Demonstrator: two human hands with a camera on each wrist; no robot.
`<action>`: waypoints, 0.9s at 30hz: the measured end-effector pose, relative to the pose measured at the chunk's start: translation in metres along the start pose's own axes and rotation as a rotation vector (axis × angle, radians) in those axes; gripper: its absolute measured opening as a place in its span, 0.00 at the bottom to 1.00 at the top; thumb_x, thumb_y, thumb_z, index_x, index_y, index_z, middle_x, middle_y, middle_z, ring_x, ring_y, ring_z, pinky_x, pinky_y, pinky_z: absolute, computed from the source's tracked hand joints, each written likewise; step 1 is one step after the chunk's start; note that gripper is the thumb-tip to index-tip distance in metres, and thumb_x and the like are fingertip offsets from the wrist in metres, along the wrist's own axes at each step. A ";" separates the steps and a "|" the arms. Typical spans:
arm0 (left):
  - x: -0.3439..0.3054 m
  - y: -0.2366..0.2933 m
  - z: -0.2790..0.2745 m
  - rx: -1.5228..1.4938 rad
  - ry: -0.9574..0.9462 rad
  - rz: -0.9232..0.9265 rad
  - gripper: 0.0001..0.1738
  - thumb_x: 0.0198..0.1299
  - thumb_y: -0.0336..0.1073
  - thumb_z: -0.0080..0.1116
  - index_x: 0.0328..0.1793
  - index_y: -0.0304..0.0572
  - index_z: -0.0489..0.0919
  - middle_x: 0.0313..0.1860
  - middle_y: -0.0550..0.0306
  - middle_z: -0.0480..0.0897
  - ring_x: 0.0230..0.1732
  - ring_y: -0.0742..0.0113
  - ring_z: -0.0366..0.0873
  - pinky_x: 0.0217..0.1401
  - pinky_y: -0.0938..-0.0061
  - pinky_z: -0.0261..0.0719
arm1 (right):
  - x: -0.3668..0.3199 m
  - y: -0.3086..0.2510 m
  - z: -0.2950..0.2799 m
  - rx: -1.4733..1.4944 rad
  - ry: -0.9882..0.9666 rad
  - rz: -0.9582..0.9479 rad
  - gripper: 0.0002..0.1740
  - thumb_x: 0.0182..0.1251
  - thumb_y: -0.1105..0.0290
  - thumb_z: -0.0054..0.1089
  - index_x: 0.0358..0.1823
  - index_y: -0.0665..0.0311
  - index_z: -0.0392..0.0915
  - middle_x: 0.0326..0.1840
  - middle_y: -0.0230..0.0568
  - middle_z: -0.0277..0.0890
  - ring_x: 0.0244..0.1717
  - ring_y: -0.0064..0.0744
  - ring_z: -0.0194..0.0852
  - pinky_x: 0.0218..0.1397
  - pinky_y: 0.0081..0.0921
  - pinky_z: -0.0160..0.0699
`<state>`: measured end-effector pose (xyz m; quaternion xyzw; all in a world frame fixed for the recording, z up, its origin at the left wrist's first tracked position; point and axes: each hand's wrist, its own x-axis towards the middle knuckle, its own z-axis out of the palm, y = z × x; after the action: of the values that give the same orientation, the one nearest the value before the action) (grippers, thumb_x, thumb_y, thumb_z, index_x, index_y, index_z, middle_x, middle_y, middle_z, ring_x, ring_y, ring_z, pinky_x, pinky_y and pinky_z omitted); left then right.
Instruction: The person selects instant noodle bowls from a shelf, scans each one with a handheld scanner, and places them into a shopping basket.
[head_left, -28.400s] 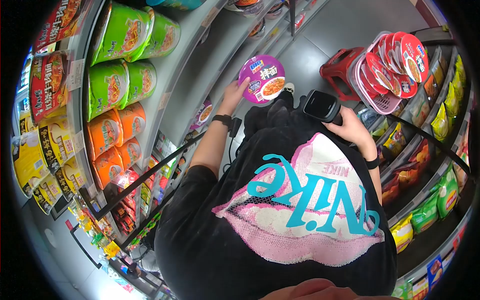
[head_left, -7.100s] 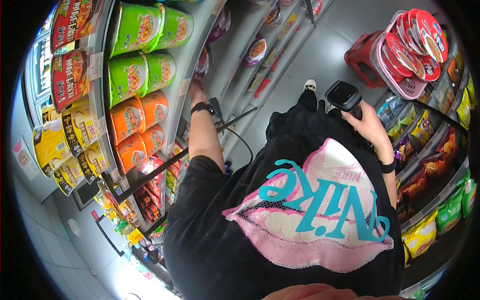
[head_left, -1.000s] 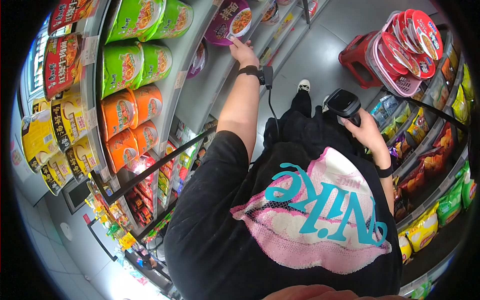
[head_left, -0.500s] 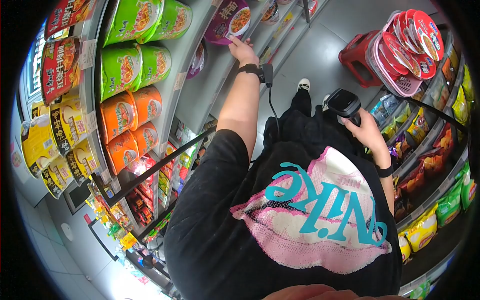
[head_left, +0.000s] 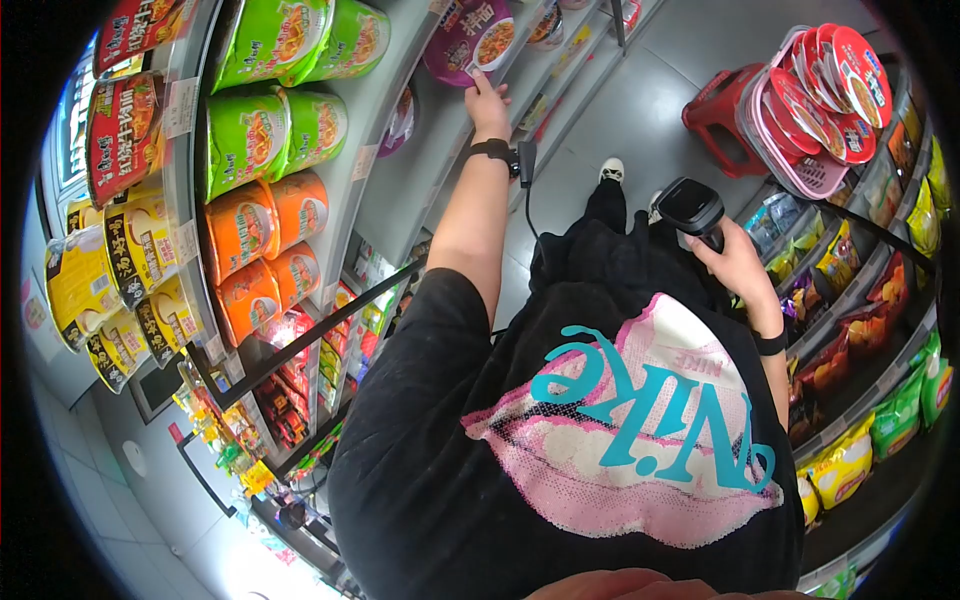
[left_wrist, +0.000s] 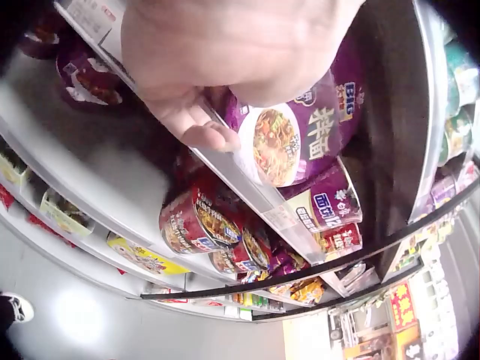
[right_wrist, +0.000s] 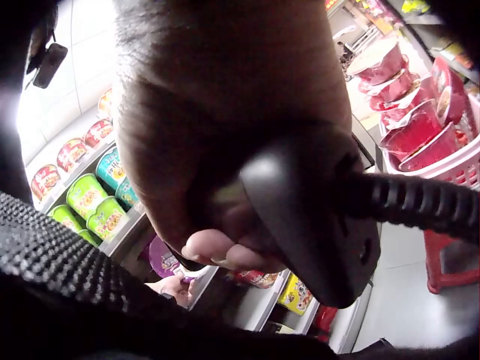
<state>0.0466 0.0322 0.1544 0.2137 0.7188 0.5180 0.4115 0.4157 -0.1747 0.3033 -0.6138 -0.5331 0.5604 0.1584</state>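
My left hand [head_left: 487, 108] reaches to the shelf at the upper left and holds a purple instant noodle bowl [head_left: 470, 42] by its near edge, thumb on the printed lid. In the left wrist view the bowl [left_wrist: 319, 135] stands at the shelf's front edge, its lid facing outward, with my curled fingers [left_wrist: 214, 137] beside it. My right hand [head_left: 740, 265] grips a black handheld barcode scanner [head_left: 692, 207] in front of my body. The right wrist view shows the scanner [right_wrist: 307, 232] dark and close, fingertips wrapped round its handle.
Green noodle cups [head_left: 245, 145] and orange cups [head_left: 240, 230] line the left shelf. A pink basket [head_left: 810, 180] of red noodle bowls stands on a red stool [head_left: 715, 125] at the right. Snack bags [head_left: 845, 470] fill the right shelves. A black rail [head_left: 330, 335] crosses at left.
Much earlier my left hand held a purple bowl over the floor; later it reached deep into the shelf. Over the last second the bowl and hand have shifted only slightly. The scanner stays in my right hand.
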 end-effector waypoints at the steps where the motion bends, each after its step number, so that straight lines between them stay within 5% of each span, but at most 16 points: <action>1: 0.001 0.001 -0.004 0.042 -0.006 -0.008 0.30 0.70 0.56 0.46 0.58 0.32 0.64 0.41 0.50 0.75 0.32 0.67 0.81 0.23 0.76 0.75 | -0.001 -0.001 -0.001 0.006 0.002 -0.002 0.23 0.59 0.65 0.65 0.51 0.73 0.74 0.44 0.56 0.80 0.48 0.42 0.79 0.56 0.32 0.73; 7: -0.010 0.023 -0.027 0.068 -0.024 0.142 0.36 0.68 0.52 0.52 0.67 0.30 0.54 0.45 0.47 0.75 0.30 0.65 0.82 0.17 0.79 0.73 | -0.002 0.000 -0.004 -0.002 -0.002 0.004 0.23 0.59 0.65 0.65 0.52 0.73 0.74 0.44 0.55 0.80 0.47 0.41 0.79 0.56 0.32 0.72; 14: -0.006 0.029 -0.042 0.026 -0.152 0.129 0.22 0.72 0.48 0.47 0.56 0.36 0.69 0.39 0.54 0.78 0.28 0.68 0.82 0.19 0.80 0.72 | 0.008 0.002 0.002 0.006 -0.018 -0.027 0.23 0.59 0.65 0.65 0.52 0.72 0.74 0.45 0.55 0.80 0.47 0.41 0.79 0.55 0.32 0.73; 17: -0.001 0.029 -0.048 0.029 -0.214 0.074 0.24 0.71 0.50 0.47 0.61 0.37 0.65 0.42 0.55 0.78 0.34 0.66 0.83 0.23 0.79 0.73 | 0.008 0.000 0.003 0.004 -0.020 -0.030 0.23 0.59 0.65 0.65 0.52 0.72 0.74 0.44 0.55 0.80 0.47 0.41 0.79 0.55 0.32 0.73; 27: -0.035 0.006 -0.077 0.120 -0.172 0.230 0.27 0.72 0.46 0.46 0.68 0.34 0.61 0.53 0.49 0.80 0.29 0.73 0.78 0.24 0.83 0.71 | 0.001 0.006 -0.005 -0.009 -0.021 -0.028 0.23 0.60 0.64 0.65 0.52 0.72 0.74 0.44 0.55 0.80 0.47 0.41 0.80 0.55 0.32 0.73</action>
<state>0.0032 -0.0350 0.1829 0.3626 0.6810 0.4978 0.3961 0.4232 -0.1741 0.2993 -0.6011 -0.5459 0.5619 0.1579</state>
